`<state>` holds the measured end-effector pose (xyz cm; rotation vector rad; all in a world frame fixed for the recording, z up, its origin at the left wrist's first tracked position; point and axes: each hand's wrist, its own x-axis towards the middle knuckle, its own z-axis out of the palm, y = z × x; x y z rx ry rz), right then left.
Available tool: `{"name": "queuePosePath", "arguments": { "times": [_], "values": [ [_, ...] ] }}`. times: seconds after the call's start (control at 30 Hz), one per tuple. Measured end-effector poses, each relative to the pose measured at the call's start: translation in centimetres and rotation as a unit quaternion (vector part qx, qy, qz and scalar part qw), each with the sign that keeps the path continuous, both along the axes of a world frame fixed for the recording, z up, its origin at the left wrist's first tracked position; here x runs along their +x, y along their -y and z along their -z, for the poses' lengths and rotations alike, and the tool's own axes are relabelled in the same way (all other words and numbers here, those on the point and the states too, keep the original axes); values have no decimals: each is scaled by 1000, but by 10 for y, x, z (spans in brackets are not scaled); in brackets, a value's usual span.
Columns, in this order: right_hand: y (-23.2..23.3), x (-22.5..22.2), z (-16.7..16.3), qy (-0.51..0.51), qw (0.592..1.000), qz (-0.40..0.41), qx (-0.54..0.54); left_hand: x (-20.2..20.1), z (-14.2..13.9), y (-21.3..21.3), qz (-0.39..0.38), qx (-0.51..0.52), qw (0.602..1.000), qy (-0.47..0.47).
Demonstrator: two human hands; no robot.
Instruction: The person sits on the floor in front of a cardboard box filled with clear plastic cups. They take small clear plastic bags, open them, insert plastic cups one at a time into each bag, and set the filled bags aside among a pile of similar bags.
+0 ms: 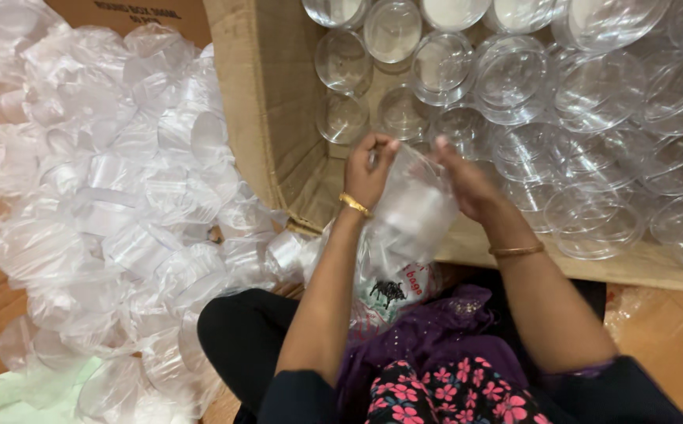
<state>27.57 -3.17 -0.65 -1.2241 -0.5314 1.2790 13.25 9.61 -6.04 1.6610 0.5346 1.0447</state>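
I'm pinching a thin clear plastic bag (414,206) by its top edge, left hand (367,171) and right hand (467,182) both closed on it; it's between them, looking light, limp, slippery.

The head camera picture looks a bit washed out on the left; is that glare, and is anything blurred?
In the head view, the heap of bagged clear cups reflects light into white, hazy patches with little detail; the clear round containers in the cardboard box show bright glints on their rims; the left hand and right hand are slightly soft around the plastic bag.
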Motion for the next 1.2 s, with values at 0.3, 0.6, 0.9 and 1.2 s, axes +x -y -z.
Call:
{"name": "queuePosePath", "arguments": {
  "times": [0.3, 0.6, 0.9, 1.2],
  "values": [
    [-85, -50, -100, 514, 806, -283, 77, -24, 41, -33, 3, -398, 909, 125],
    [-224, -132, -116, 156, 948, -126, 248, -5, 75, -7, 102, -353, 913, 176],
    [-45, -16, 0, 296, 950, -96, 3, -21, 41, -9, 108, -401, 897, 151],
    [-5, -15, 47, 243, 968, -63, 14, -27, 52, -12, 119, -338, 929, 91]
  ]
}}
